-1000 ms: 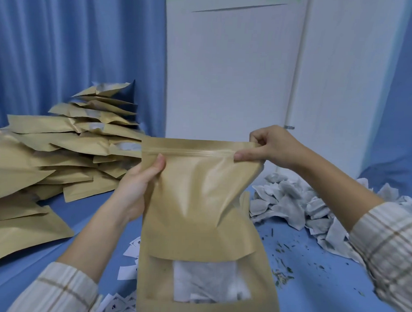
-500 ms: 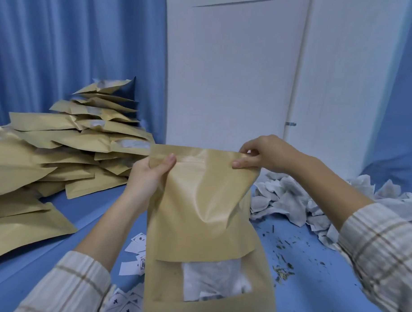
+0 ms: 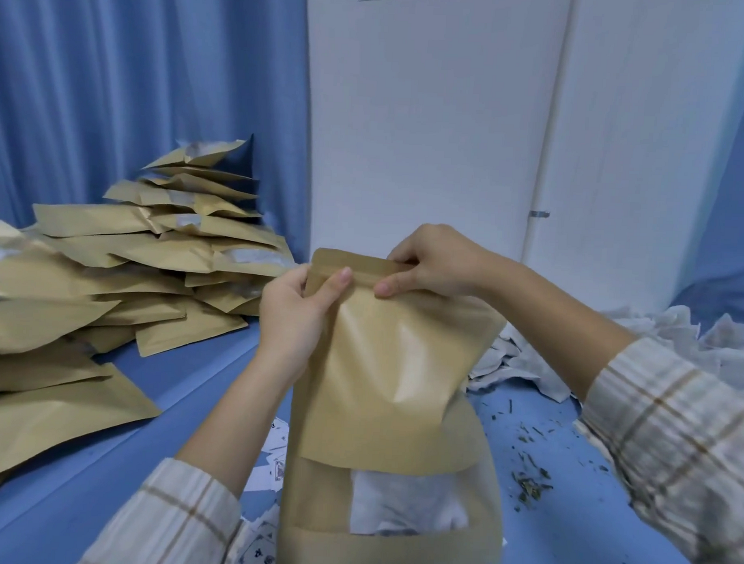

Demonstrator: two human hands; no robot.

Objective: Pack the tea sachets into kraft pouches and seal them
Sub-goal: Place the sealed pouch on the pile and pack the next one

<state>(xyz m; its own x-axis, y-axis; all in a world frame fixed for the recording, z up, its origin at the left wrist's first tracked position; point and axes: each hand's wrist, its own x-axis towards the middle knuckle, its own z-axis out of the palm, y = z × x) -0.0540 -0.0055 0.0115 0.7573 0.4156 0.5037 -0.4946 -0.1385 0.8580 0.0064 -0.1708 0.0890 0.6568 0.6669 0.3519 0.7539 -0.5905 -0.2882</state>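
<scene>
A pleated blue curtain (image 3: 137, 83) hangs in long vertical folds across the back of the room, up and to the left of the hands. Directly above and behind the hands stands a plain white panelled door (image 3: 431, 115), with a white frame (image 3: 552, 140) at its right edge carrying a small metal latch plate (image 3: 539, 214). More blue fabric (image 3: 740, 189) drapes down at the far right. Beneath the hands spreads a smooth blue table (image 3: 181, 372) surface, evenly lit by soft, cool light.

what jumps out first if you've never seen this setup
Front and centre, a tall kraft pouch stands upright, its top strip pinched by the left hand and the right hand; white sachets show through its window low down. At left sprawls a heap of filled pouches; at right, loose white sachets lie on the blue table.
</scene>
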